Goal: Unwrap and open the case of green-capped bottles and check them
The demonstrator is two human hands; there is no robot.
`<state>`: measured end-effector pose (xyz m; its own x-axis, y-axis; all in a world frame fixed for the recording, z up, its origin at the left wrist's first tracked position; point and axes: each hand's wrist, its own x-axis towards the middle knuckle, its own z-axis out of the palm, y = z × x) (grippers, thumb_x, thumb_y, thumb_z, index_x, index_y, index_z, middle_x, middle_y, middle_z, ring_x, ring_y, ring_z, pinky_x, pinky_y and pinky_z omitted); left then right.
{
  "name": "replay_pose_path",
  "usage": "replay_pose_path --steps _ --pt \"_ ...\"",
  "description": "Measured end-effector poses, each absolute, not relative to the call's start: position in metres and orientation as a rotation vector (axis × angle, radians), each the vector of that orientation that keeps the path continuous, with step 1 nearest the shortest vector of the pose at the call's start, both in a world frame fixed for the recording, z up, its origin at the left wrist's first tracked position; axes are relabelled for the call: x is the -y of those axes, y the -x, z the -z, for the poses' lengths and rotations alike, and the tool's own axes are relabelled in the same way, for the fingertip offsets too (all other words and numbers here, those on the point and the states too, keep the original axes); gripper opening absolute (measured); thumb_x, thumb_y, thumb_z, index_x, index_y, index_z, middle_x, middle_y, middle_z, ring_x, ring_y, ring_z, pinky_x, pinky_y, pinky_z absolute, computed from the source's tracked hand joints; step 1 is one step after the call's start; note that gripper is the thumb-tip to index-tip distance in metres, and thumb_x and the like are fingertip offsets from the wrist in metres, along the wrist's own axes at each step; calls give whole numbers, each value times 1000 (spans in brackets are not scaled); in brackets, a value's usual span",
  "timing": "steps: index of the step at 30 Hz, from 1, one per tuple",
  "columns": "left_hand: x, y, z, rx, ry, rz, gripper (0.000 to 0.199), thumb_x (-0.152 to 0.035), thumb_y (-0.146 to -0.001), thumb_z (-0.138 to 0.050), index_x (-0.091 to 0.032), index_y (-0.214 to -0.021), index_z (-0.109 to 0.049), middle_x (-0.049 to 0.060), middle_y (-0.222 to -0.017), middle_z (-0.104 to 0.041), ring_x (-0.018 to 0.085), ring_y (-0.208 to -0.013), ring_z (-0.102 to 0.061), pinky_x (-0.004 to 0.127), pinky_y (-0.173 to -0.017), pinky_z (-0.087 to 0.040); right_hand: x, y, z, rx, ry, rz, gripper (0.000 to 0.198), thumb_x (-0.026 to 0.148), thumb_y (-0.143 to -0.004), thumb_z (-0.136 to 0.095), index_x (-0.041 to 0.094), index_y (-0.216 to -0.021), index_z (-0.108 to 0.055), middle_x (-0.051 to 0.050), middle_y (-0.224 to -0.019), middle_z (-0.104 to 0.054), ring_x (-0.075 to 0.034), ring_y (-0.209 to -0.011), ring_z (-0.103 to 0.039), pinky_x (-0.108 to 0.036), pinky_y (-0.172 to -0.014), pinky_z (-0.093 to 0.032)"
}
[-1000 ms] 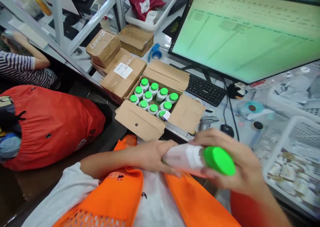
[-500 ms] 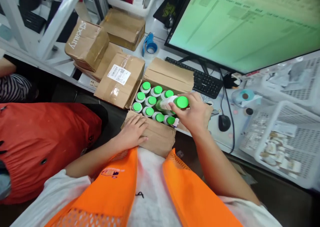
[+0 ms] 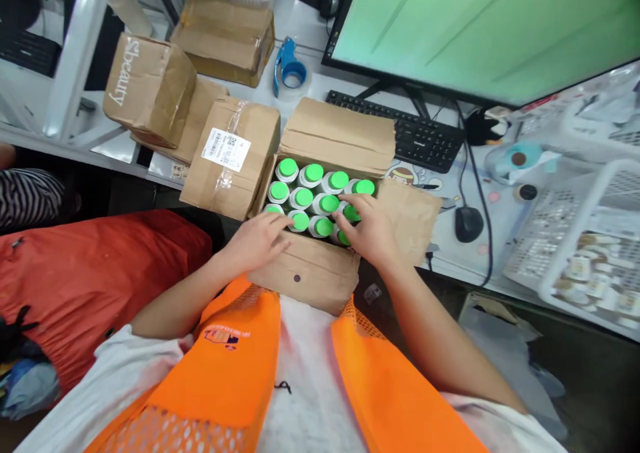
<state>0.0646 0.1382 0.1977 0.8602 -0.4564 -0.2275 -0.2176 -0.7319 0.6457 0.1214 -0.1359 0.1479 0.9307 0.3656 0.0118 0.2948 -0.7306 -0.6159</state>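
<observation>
right grip (image 3: 371, 230) apart at green-capped bottles (image 3: 303, 198), lifted bottle (image 3: 329, 204) now in the box (image 3: 340, 136), left grip (image 3: 257, 243) spread

The green-capped bottle (image 3: 329, 204), held in both hands a second ago and then tilted over the open box (image 3: 340, 133) in the right hand (image 3: 370, 230), now stands in the middle row's former gap, making three rows of four. The right hand's fingers have moved to the caps at the box's right end, while the left hand (image 3: 257, 243) has shifted from the front flap (image 3: 305, 266) to the front caps
</observation>
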Motion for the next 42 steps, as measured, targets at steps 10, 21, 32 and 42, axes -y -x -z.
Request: replay_pose_path --steps 10,21,32,42 --pt "-94 -170 -147 884 -2675 586 31 -25 -99 -63 -8 -125 -68 19 -126 -63 35 -124 -57 48 -104 -48 143 -116 -136 352 2424 -51 28 27 -92 -58 22 -117 -70 -13 -119 -68 -32 -114 -63 -56 -104 -52" --pt "-140 -183 -161 813 -2316 239 40 -43 -101 -64 -18 -131 -63 11 -128 -70 28 -119 -62 44 -105 -49 156 -113 -127 323 2327 125 27 22 -91 -59 24 -116 -71 -13 -119 -71 -30 -118 -66 -53 -104 -55" --pt "-152 -194 -172 792 -2212 337 56 -60 -104 -50 -22 -145 -60 13 -140 -67 29 -132 -60 47 -115 -46 156 -115 -124 310 2335 83 28 21 -91 -58 25 -115 -71 -11 -119 -73 -30 -116 -67 -52 -103 -55" --pt "-140 -190 -166 693 -2282 358 61 -66 -102 -51 -19 -138 -65 14 -133 -71 29 -124 -64 44 -108 -50 129 -115 -144 464 2352 -27 38 22 -95 -52 24 -129 -69 -13 -122 -70 -30 -114 -63 -50 -101 -51"
